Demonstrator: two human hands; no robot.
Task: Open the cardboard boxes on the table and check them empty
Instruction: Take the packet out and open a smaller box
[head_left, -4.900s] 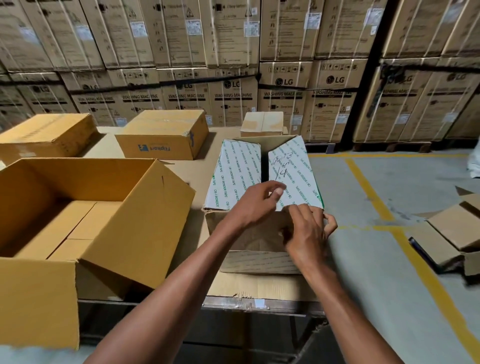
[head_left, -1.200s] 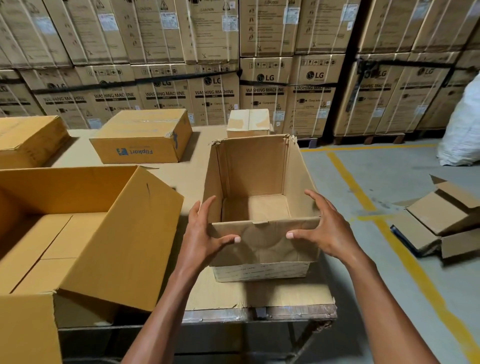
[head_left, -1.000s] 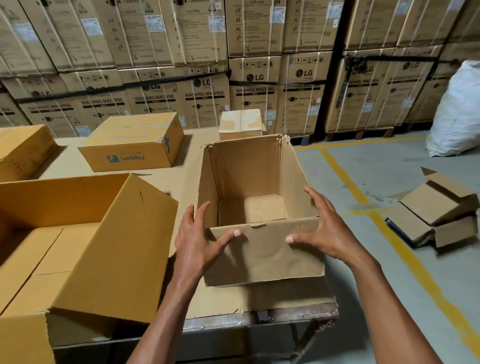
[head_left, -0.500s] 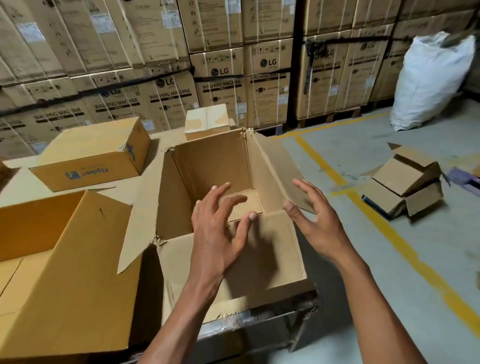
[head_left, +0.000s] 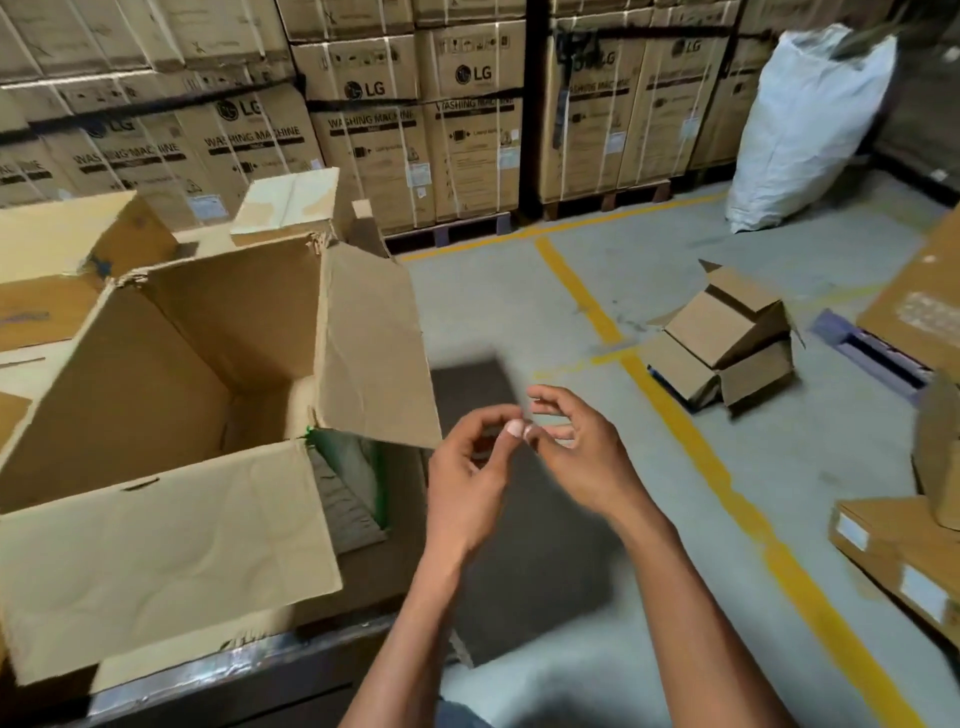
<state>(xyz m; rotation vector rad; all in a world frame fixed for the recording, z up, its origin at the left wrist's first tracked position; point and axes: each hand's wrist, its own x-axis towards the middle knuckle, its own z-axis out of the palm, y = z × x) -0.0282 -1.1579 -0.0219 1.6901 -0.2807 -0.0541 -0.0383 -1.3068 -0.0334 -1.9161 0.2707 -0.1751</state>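
Observation:
An opened brown cardboard box (head_left: 171, 374) stands at the table's right end with all flaps folded outward; what I see of its inside holds nothing. A green-edged strip of tape shows on its right side. My left hand (head_left: 470, 467) and my right hand (head_left: 576, 452) hover off the table's right edge, clear of the box, fingertips nearly touching each other, fingers loosely curled and blurred. Neither hand holds anything that I can make out. A small closed box (head_left: 291, 205) sits behind the open one, and a larger closed box (head_left: 57, 249) lies at the far left.
Stacked washing-machine cartons (head_left: 415, 119) wall off the back. A white sack (head_left: 800, 124) leans at the back right. An opened box (head_left: 727, 338) lies on the floor beside a yellow line (head_left: 727, 493). More cartons (head_left: 904, 561) sit at the right edge.
Both hands let go of the open box and moved right, off the table edge, coming together. The view swung right, so the box now sits at the left of the frame.

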